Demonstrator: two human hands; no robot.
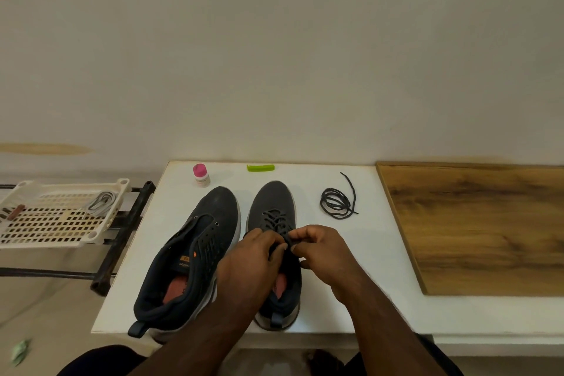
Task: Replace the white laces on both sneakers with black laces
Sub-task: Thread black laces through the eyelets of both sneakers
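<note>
Right sneaker: the dark right sneaker (272,223) stands on the white surface (366,268), toe toward the far edge and heel near the near edge; a black lace (276,218) is already threaded across its eyelets.
Left hand: the left hand (253,256) reaches in over the sneaker's tongue, fingers curled and pinching the black lace at the top eyelets.
Right hand: the right hand (323,250) meets it from the right side, thumb and forefinger pinching the same lace, fingertips of the two hands almost touching.
Left sneaker: the left sneaker (192,253) lies just beside the first, toward the surface's left edge, its eyelets bare and its heel reaching the near left corner.
Spare lace: a coiled black lace (337,203) lies on the surface toward the far right, well apart from both hands.
White laces: a bundle of white laces (102,201) sits in a cream slotted tray (45,223) off the surface's left edge.
Far edge: a small bottle with a pink cap (200,175) and a green clip-like piece (260,167) stand along the far edge.
Open room: bare surface lies to the right of the right sneaker up to a wooden board (488,229) at the right edge; a narrow bare strip runs along the near edge.
Arms: both forearms come up from the near edge and converge over the right sneaker, the left one crossing above the heel of the left sneaker.
</note>
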